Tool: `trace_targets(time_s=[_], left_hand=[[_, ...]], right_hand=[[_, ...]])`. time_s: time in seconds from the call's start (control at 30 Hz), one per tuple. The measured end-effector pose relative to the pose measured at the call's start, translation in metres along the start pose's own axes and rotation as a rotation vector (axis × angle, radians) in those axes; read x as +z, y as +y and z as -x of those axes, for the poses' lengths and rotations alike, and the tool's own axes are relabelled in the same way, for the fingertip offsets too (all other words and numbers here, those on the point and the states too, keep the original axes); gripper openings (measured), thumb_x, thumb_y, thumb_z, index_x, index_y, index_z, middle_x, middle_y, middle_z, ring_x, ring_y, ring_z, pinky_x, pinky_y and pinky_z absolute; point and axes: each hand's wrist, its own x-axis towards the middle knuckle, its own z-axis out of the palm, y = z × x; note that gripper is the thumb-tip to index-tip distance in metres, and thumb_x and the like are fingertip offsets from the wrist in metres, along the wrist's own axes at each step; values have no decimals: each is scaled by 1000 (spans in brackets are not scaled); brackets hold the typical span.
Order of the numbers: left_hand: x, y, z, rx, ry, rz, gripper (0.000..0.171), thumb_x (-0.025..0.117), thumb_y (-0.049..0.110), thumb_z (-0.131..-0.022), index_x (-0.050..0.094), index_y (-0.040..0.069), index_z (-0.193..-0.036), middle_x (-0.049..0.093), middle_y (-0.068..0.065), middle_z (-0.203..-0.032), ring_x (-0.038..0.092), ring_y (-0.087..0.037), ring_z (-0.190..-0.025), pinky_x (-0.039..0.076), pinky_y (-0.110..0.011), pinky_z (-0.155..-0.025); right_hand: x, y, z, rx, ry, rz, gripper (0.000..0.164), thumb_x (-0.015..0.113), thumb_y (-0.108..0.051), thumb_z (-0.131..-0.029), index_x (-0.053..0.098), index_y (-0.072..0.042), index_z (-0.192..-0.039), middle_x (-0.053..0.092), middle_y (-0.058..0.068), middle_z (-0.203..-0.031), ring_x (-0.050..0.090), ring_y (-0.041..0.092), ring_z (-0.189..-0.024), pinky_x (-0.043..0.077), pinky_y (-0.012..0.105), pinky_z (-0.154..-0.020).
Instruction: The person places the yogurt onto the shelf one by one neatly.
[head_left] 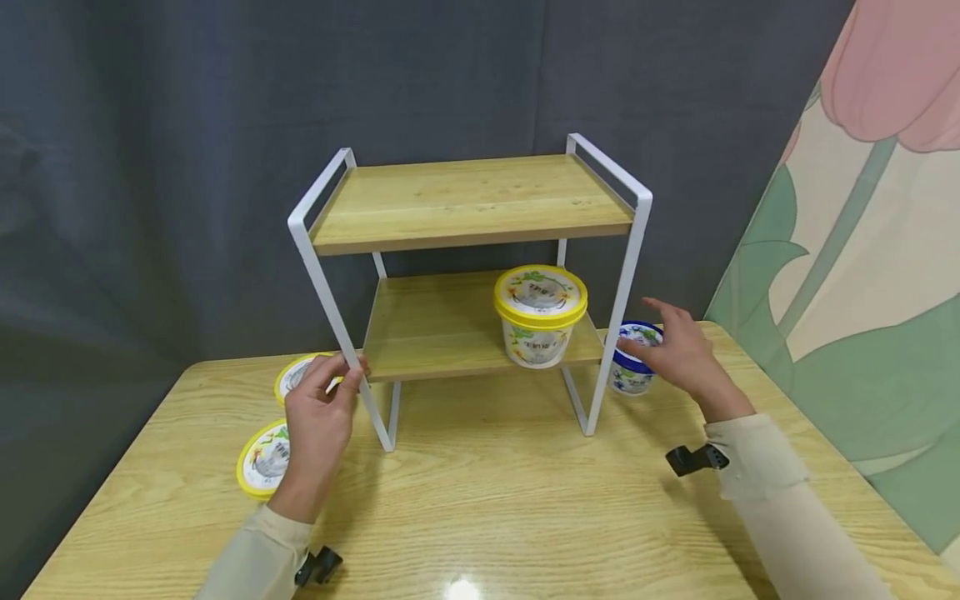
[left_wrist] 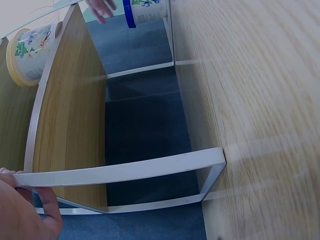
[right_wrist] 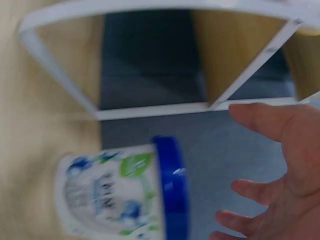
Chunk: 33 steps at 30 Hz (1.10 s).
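Dark blue-grey curtain (head_left: 450, 75) hangs behind; to the right, a wall panel (head_left: 840, 225) with painted pink tulips and green leaves. Light wood-grain desk (head_left: 487, 517) below, with a bright glare spot near its front edge.

Two-tier rack (head_left: 472, 200), white frame with wooden shelves, stands upright on the desk. Top shelf bare. Yellow-lidded tub (head_left: 536, 342) sits upright on the lower shelf, right-hand side, at the front edge.

Hands well apart, one at either side of the rack. Left hand (head_left: 318, 417) pinches the left front leg, level with the lower shelf. Right hand (head_left: 678, 358) has fingers spread round nothing, just beside the blue-lidded tub (head_left: 632, 382); right wrist view shows a gap between fingertips and lid. That tub stands upright on the desk, just outside the right side frame.

Two more yellow lids, near lid (head_left: 262, 458) and far lid (head_left: 292, 379), show left of the rack, partly hidden by the left hand. Pale sleeves (head_left: 772, 467) on both arms.
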Motion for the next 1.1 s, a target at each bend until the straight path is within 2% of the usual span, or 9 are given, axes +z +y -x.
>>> trace_targets(time_s=[0.17, 0.4, 0.73, 0.93, 1.1], left_hand=[[0, 1, 0, 4, -2, 6, 16, 64, -5, -92, 72, -7, -106, 63, -7, -91, 60, -4, -89, 55, -13, -83], [0, 0, -1, -7, 0, 22, 17, 64, -7, -92, 72, -7, -107, 63, -5, -92, 60, -5, -89, 56, -14, -83], [0, 0, 0, 0, 4, 9, 17, 64, -7, -92, 72, -8, -106, 63, -6, -91, 60, -4, -88, 55, -13, -82], [0, -1, 0, 4, 2, 19, 17, 65, -3, -92, 72, -8, -107, 63, -9, -92, 61, -3, -88, 56, -13, -80], [1, -1, -1, 3, -3, 29, 17, 65, -3, -92, 72, -8, -107, 62, -8, -91, 60, -4, -87, 55, -12, -77]], right_hand=[[12, 15, -9, -1, -14, 17, 98, 74, -44, -86, 20, 0, -156, 28, 39, -151, 28, 59, -136, 25, 80, -101], [18, 21, -13, 33, -37, 25, 101, 75, -43, -85, 17, 1, -156, 32, 39, -150, 34, 58, -133, 24, 77, -101], [22, 25, -15, 12, -10, 85, 100, 77, -45, -83, 24, 5, -153, 41, 37, -144, 44, 53, -126, 33, 65, -93], [19, 24, -8, 17, -26, 136, 105, 76, -52, -81, 25, 6, -152, 42, 38, -143, 44, 54, -126, 34, 70, -98], [19, 24, 7, -19, -8, 167, 103, 76, -54, -81, 30, 9, -149, 45, 38, -140, 45, 55, -124, 38, 71, -98]])
